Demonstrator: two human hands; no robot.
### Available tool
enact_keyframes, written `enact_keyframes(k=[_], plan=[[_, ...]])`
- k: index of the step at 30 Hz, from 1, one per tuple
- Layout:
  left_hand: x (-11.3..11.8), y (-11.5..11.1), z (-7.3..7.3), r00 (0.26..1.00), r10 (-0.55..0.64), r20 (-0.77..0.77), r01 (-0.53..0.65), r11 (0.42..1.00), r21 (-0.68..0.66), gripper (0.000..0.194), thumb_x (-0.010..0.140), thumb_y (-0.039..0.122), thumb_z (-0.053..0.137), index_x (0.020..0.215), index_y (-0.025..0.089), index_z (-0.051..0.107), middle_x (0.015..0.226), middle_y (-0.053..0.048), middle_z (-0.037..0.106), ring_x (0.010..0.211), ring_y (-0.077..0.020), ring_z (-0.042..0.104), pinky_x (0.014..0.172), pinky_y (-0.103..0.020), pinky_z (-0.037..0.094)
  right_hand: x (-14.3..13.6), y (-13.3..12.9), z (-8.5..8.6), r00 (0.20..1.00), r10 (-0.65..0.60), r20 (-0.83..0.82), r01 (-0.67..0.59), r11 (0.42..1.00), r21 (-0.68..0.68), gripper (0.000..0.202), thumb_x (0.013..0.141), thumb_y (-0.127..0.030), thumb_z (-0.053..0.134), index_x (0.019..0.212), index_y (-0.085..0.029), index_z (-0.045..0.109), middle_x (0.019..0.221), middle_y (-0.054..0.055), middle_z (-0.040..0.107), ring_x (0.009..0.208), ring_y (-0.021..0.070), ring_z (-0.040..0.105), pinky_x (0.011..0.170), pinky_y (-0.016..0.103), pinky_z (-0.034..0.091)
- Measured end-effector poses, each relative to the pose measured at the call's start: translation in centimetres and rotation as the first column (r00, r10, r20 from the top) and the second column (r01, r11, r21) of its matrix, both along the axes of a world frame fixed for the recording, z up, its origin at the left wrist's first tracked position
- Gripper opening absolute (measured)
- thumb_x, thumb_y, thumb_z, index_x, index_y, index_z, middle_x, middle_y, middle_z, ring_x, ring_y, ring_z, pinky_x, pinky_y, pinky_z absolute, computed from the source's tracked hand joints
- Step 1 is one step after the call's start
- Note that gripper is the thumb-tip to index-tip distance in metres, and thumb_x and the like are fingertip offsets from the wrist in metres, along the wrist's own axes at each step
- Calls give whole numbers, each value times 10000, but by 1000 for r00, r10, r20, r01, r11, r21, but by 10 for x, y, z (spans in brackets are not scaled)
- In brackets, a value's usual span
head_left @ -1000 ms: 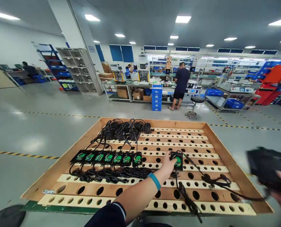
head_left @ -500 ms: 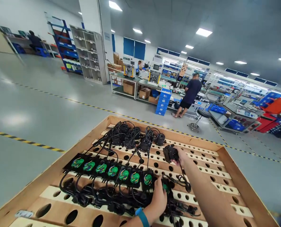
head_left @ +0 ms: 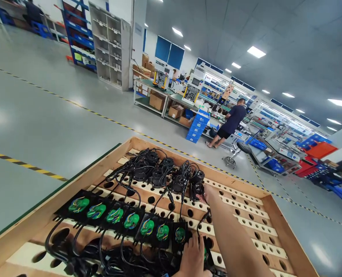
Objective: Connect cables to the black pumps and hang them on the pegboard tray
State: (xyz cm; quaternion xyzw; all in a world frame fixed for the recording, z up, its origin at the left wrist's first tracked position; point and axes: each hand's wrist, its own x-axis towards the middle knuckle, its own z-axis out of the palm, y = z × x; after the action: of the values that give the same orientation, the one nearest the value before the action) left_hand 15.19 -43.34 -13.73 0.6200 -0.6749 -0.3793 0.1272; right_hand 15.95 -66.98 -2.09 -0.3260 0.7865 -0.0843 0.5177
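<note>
In the head view my right hand (head_left: 206,194) reaches to the back of the wooden tray. It is closed on a round black fan-like unit (head_left: 197,189), placed beside the cluster of similar black units (head_left: 159,177). Nearer to me, my left hand (head_left: 192,256) grips a black case with a green circuit board (head_left: 206,254), mostly hidden behind its fingers. That case ends a row of several like it, with coloured wires over their green boards (head_left: 131,220). A black cable (head_left: 201,220) runs between the two hands' places. Bundled black cords (head_left: 113,261) lie in front of the row.
The wooden tray (head_left: 286,234) has raised edges and slats with round holes. Beyond it are a person (head_left: 231,119) standing at a bench, stacked blue bins (head_left: 198,126), a wheeled stool (head_left: 231,157) and grey shelving (head_left: 109,48). Yellow-black tape (head_left: 27,165) marks the floor.
My right hand has moved the round black unit left and down against the cluster at the back. My left hand stays by the end case. The camera view has tilted and shifted.
</note>
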Motion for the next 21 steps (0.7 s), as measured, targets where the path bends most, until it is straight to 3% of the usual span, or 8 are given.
enact_keyframes(k=[2, 4, 7, 9, 10, 13, 16, 21], plan=[[9, -2, 2, 999, -39, 23, 39, 999, -10, 1121, 603, 517, 829, 1541, 109, 371, 1514, -276, 461, 1362, -492, 441, 1123, -640, 356, 1, -6, 6, 973, 175, -153, -186, 981, -60, 517, 1039, -516, 308, 1049, -99, 613, 926, 205, 702, 802, 262, 703, 613, 324, 566], [18, -4, 1, 995, -90, 32, 91, 995, -38, 1053, 658, 538, 782, 1540, 127, 378, 1489, -238, 506, 1401, -466, 409, 1165, -619, 325, 0, -6, 13, 890, 335, -311, -388, 913, -128, 516, 975, -559, 490, 1154, -94, 625, 1166, 242, 664, 1104, 329, 650, 842, 400, 568], [25, -6, -7, 990, -122, 68, 129, 985, -112, 997, 672, 508, 773, 1533, 167, 402, 1400, -197, 593, 1346, -440, 479, 1177, -628, 309, -2, 4, 18, 647, 566, -511, -719, 676, -163, 686, 737, -410, 828, 1335, -174, 589, 1450, 177, 519, 1365, 352, 466, 1097, 421, 427], [24, -9, -15, 989, -89, 117, 108, 980, -168, 907, 692, 456, 759, 1510, 213, 450, 1324, -172, 644, 1254, -419, 557, 1157, -640, 325, 0, 11, 16, 472, 637, -610, -845, 524, -107, 774, 650, -241, 864, 1370, -219, 580, 1456, 152, 518, 1337, 354, 496, 1112, 439, 411], [23, -11, -19, 988, -69, 140, 96, 976, -196, 827, 725, 426, 730, 1492, 244, 479, 1302, -159, 657, 1220, -406, 582, 1140, -638, 346, 2, 13, 15, 411, 643, -647, -871, 486, -71, 744, 652, -190, 841, 1355, -216, 595, 1416, 164, 549, 1286, 358, 542, 1083, 456, 437], [20, -18, -30, 980, -29, 198, 78, 966, -245, 607, 831, 333, 602, 1436, 320, 549, 1297, -129, 669, 1206, -378, 601, 1071, -614, 422, 11, 13, 13, 330, 614, -718, -881, 472, -1, 554, 702, -132, 758, 1246, -157, 657, 1252, 211, 635, 1136, 358, 638, 964, 467, 520], [25, -27, -34, 972, -57, 228, 114, 962, -246, 553, 870, 253, 519, 1417, 317, 572, 1314, -126, 669, 1251, -365, 586, 1070, -592, 431, 15, 13, 17, 281, 598, -751, -893, 450, 24, 503, 701, -144, 754, 1196, -120, 672, 1176, 219, 665, 1099, 345, 658, 928, 434, 545], [44, -38, -15, 925, -198, 324, 234, 969, -75, 667, 815, 175, 513, 1478, 243, 502, 1439, -153, 590, 1393, -372, 478, 1157, -601, 331, 10, 20, 23, 286, 580, -763, -888, 459, 16, 482, 716, -222, 761, 1187, -158, 680, 1139, 167, 693, 1054, 310, 675, 869, 396, 566]])
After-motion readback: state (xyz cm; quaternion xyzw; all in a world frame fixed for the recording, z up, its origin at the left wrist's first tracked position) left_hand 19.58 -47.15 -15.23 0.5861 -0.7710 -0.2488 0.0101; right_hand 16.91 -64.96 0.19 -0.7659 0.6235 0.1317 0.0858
